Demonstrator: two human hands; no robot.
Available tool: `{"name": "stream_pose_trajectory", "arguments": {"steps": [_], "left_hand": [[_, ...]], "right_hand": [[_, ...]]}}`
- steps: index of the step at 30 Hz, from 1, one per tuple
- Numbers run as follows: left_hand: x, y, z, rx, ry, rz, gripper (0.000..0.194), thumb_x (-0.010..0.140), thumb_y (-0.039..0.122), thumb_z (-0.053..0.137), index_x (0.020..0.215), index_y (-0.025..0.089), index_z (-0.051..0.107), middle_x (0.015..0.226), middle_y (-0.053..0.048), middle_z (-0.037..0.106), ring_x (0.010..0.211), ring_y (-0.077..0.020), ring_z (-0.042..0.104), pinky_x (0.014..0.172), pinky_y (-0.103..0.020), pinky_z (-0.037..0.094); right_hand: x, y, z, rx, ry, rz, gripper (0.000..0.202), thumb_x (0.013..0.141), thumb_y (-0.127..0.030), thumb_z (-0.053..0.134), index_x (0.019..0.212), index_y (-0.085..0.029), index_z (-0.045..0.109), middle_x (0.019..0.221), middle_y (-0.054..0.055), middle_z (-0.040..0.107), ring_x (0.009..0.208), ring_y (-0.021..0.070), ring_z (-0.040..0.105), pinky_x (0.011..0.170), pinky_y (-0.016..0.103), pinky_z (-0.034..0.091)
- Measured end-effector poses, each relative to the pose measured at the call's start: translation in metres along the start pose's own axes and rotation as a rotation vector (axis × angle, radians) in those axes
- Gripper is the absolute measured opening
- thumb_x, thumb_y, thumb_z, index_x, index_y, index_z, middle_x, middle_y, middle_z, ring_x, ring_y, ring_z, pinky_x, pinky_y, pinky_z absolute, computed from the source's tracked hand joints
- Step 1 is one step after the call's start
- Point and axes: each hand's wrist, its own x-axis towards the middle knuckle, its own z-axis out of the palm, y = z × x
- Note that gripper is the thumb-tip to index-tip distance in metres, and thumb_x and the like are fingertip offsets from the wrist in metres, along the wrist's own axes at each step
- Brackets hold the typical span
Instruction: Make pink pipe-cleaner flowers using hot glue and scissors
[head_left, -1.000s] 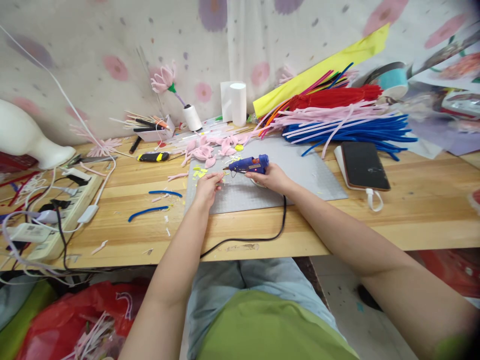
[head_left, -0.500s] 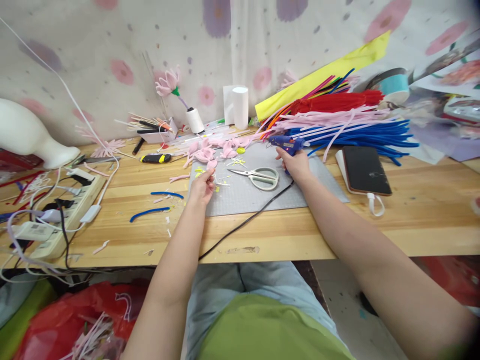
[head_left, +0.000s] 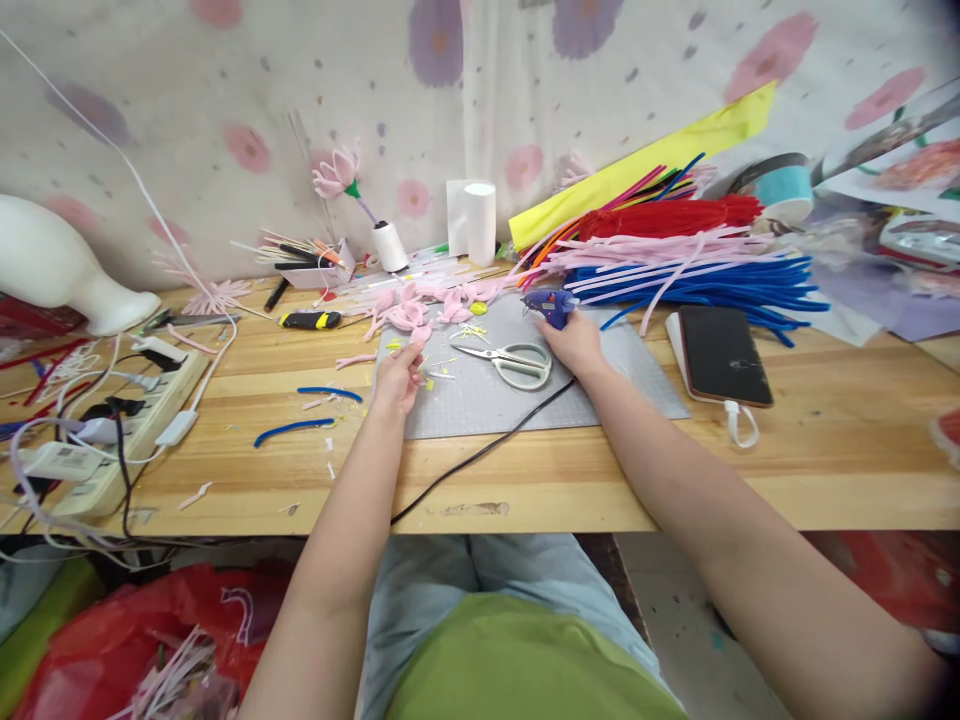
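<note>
Right hand: mine (head_left: 576,345), with fingers curled around the handle of a blue hot glue gun (head_left: 550,304).
Glue gun: over the far part of a grey cutting mat (head_left: 634,375), nozzle pointing left; I cannot tell whether it touches the mat.
Cord: a black cable (head_left: 486,451) running from below my right hand across the mat to the table's near edge.
Left hand: mine (head_left: 399,378), at the mat's left edge, thumb and fingers drawn close together; I cannot tell whether they pinch anything.
Petals: pink fuzzy loops (head_left: 409,315) clustered just beyond my left fingertips.
Scissors: a pale-handled pair (head_left: 517,364) lying on the mat between my hands, blades toward the left.
Pipe cleaners: red (head_left: 667,215), pink (head_left: 652,250) and blue (head_left: 712,288) bundles heaped behind the glue gun and to its right.
Flower: a finished-looking pink bloom (head_left: 337,173) standing upright in a white thread spool (head_left: 389,246) at the back.
Wooden table, left side: two short blue stems (head_left: 292,430) and a black-and-yellow utility knife (head_left: 309,320).
</note>
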Motion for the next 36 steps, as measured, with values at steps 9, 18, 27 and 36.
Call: {"name": "stream_pose_trajectory", "arguments": {"steps": [9, 18, 27, 36], "left_hand": [[-0.0055, -0.0034, -0.0002, 0.092, -0.09, 0.019, 0.017, 0.055, 0.014, 0.075, 0.069, 0.013, 0.066, 0.068, 0.0, 0.061, 0.051, -0.001, 0.048, 0.035, -0.011, 0.023], [-0.0023, -0.0065, -0.0028, 0.084, -0.105, 0.032, 0.021, 0.054, 0.019, 0.077, 0.071, 0.012, 0.066, 0.071, -0.001, 0.062, 0.052, -0.0015, 0.049, 0.036, -0.012, 0.023], [-0.0043, -0.0052, -0.0001, 0.068, -0.065, 0.045, 0.02, 0.056, 0.019, 0.076, 0.071, 0.012, 0.064, 0.067, 0.001, 0.06, 0.05, -0.0007, 0.048, 0.036, -0.012, 0.024], [-0.0041, 0.0005, 0.0032, -0.024, -0.042, 0.052, 0.011, 0.064, 0.016, 0.071, 0.068, 0.012, 0.061, 0.068, 0.001, 0.061, 0.051, -0.0005, 0.05, 0.037, -0.012, 0.025]], "right_hand": [[-0.0035, 0.0048, 0.0002, -0.064, -0.046, -0.008, 0.045, 0.07, -0.04, 0.059, 0.107, -0.015, 0.058, 0.093, 0.014, 0.066, 0.087, 0.0289, 0.061, 0.077, 0.041, 0.045], [-0.0038, 0.0044, -0.0005, -0.047, -0.067, 0.007, 0.041, 0.07, -0.039, 0.058, 0.104, -0.016, 0.057, 0.092, 0.013, 0.065, 0.089, 0.0293, 0.061, 0.081, 0.044, 0.046], [-0.0049, 0.0027, -0.0007, -0.064, -0.048, 0.016, 0.043, 0.07, -0.04, 0.057, 0.106, -0.018, 0.055, 0.095, 0.012, 0.065, 0.091, 0.0297, 0.062, 0.082, 0.047, 0.047], [-0.0075, 0.0075, 0.0011, -0.025, -0.03, -0.019, 0.046, 0.067, -0.044, 0.059, 0.105, -0.019, 0.05, 0.092, 0.01, 0.065, 0.086, 0.0274, 0.061, 0.079, 0.046, 0.047]]}}
